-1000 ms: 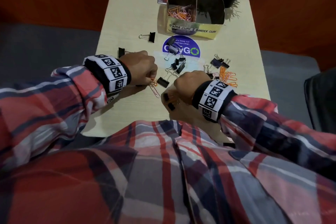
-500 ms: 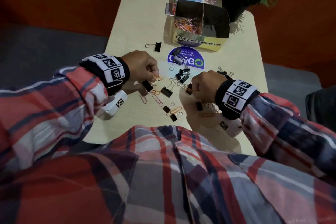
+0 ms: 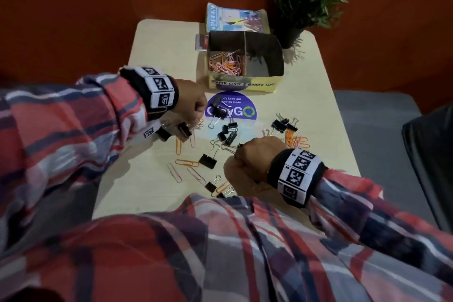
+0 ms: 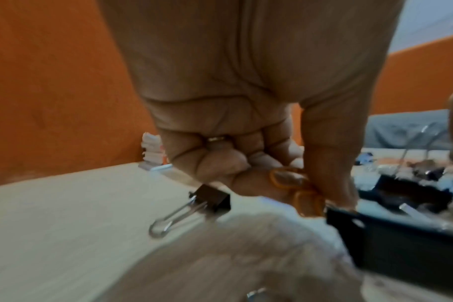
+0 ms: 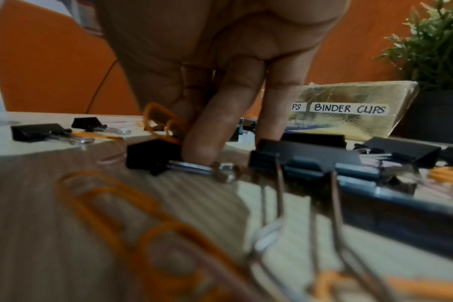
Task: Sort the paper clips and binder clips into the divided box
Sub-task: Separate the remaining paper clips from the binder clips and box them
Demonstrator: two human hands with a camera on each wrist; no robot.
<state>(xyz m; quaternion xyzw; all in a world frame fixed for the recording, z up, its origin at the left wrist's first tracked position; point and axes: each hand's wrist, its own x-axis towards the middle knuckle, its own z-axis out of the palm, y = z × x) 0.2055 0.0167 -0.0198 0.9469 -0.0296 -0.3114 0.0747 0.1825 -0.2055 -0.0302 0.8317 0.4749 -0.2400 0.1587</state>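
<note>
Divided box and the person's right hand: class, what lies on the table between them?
In the head view, between the divided box and the right hand lie a purple round sticker and scattered black binder clips.

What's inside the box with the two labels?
The divided box has pink and orange paper clips piled in its left half. The right half, labelled binder clips, looks empty, though its front wall hides part of the floor.

Pretty dim, warm indoor light overall. The head view is soft and bends at the edges, corners go dark. A pale glare patch sits mid-frame on the table (image 3: 157, 61). Both wrist views are smeary: foreground at the bottom is badly out of focus, only the middle stays readable.
</note>
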